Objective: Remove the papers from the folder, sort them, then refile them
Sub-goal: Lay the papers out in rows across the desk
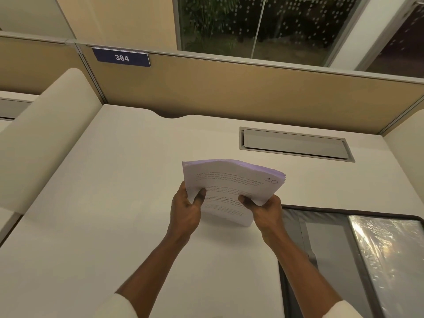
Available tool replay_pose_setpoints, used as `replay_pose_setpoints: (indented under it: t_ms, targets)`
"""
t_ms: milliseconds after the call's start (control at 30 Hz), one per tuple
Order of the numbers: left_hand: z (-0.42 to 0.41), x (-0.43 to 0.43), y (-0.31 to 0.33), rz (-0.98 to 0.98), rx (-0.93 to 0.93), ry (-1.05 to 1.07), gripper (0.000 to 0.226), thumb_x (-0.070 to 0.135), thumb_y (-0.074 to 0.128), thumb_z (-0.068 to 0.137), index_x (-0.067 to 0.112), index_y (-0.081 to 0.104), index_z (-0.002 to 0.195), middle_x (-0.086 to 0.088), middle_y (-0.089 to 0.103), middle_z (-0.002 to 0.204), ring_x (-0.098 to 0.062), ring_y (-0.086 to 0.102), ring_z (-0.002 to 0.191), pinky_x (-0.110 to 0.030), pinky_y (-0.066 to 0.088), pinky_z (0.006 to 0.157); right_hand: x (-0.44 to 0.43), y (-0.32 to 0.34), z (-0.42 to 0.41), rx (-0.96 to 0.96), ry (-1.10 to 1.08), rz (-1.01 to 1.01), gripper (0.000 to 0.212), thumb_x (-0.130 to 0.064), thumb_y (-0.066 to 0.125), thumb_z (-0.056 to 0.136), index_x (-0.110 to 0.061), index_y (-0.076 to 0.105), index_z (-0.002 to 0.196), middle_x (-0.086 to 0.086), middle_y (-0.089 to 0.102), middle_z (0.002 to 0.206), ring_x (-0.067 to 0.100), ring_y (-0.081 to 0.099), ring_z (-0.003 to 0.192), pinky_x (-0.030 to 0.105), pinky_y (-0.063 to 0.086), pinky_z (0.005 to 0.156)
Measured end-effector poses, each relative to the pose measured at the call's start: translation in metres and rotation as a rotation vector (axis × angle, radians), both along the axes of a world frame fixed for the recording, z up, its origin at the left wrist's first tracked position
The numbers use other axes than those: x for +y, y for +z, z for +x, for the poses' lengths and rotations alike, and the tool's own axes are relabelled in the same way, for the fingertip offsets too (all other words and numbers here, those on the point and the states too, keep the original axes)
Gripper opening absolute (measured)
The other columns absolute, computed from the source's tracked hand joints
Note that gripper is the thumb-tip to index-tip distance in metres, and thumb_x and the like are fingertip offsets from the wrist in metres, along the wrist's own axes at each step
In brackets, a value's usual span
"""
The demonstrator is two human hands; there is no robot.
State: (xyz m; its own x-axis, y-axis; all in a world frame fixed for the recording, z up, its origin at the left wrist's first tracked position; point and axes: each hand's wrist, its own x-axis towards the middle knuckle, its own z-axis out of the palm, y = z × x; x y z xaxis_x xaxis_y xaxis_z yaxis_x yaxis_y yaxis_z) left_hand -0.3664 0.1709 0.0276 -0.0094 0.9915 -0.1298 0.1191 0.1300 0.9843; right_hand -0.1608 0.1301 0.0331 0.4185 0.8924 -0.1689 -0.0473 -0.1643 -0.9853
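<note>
Over one desk, left hand and right hand fingers grip one paper stack.

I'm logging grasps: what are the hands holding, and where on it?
The stack of papers: the left hand grips its near-left edge, the right hand its near-right edge, thumbs on top.

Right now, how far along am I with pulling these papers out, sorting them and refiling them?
Done: the stack of papers is out of the open folder, which lies on the desk to your right. In hand: your left hand and right hand both grip the stack above the desk; its top sheet is marked 10. Left: refiling. Whether the sheets are already in order I cannot tell.
</note>
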Motion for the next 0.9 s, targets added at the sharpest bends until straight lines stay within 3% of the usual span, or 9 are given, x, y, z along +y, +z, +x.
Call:
replay_pose_setpoints:
  t_ms: [200, 333, 567, 633, 767, 900]
  targets:
    - [0.0, 0.0, -0.002, 0.008, 0.008, 0.016, 0.03, 0.022, 0.065, 0.105, 0.032, 0.063, 0.133, 0.018, 0.073, 0.121, -0.01, 0.067, 0.117, -0.036, 0.056, 0.095, -0.001, -0.004, 0.001, 0.018, -0.001, 0.004, 0.037, 0.001, 0.087, 0.08, -0.022, 0.078, 0.107, -0.006, 0.081, 0.101, 0.014, 0.076, 0.094, 0.032, 0.063, 0.081]
    - [0.002, -0.004, -0.003, 0.002, 0.054, 0.023, 0.032, 0.018, 0.064, 0.105, 0.029, 0.062, 0.135, 0.022, 0.072, 0.12, 0.008, 0.063, 0.11, -0.019, 0.05, 0.088, -0.001, -0.007, -0.001, 0.027, 0.007, -0.005, 0.037, 0.003, 0.086, 0.081, -0.018, 0.077, 0.11, -0.005, 0.081, 0.101, 0.015, 0.076, 0.094, 0.025, 0.062, 0.074]
    - [-0.008, -0.005, 0.007, 0.062, 0.181, -0.022, 0.028, 0.018, 0.064, 0.104, 0.026, 0.064, 0.132, 0.024, 0.073, 0.112, 0.007, 0.067, 0.102, -0.01, 0.052, 0.079, -0.001, 0.0, 0.006, -0.032, 0.038, 0.004, 0.036, 0.0, 0.087, 0.08, -0.026, 0.078, 0.103, -0.011, 0.081, 0.099, 0.01, 0.076, 0.089, 0.022, 0.062, 0.073]
    - [-0.015, -0.006, 0.012, 0.078, 0.181, -0.095, 0.03, 0.018, 0.065, 0.104, 0.026, 0.065, 0.133, 0.021, 0.075, 0.114, 0.002, 0.071, 0.102, -0.015, 0.057, 0.082, -0.001, 0.004, 0.012, -0.02, 0.058, -0.004, 0.034, -0.001, 0.088, 0.079, -0.023, 0.078, 0.103, -0.009, 0.082, 0.098, 0.011, 0.078, 0.089, 0.024, 0.063, 0.074]
    - [-0.027, -0.007, 0.019, -0.036, 0.058, -0.223, 0.028, 0.017, 0.067, 0.104, 0.027, 0.067, 0.13, 0.01, 0.078, 0.116, -0.017, 0.078, 0.1, -0.042, 0.065, 0.084, -0.007, 0.01, 0.023, 0.025, 0.16, -0.1, 0.033, -0.009, 0.085, 0.084, -0.013, 0.076, 0.115, 0.001, 0.081, 0.107, 0.023, 0.079, 0.094, 0.039, 0.066, 0.082]
    - [-0.036, -0.013, 0.02, -0.132, -0.033, -0.218, 0.028, 0.015, 0.068, 0.103, 0.025, 0.068, 0.129, 0.004, 0.08, 0.115, -0.024, 0.079, 0.098, -0.048, 0.065, 0.085, -0.021, 0.007, 0.029, 0.193, 0.226, -0.122, 0.036, -0.009, 0.079, 0.09, -0.005, 0.072, 0.125, 0.009, 0.078, 0.119, 0.031, 0.077, 0.106, 0.044, 0.063, 0.091]
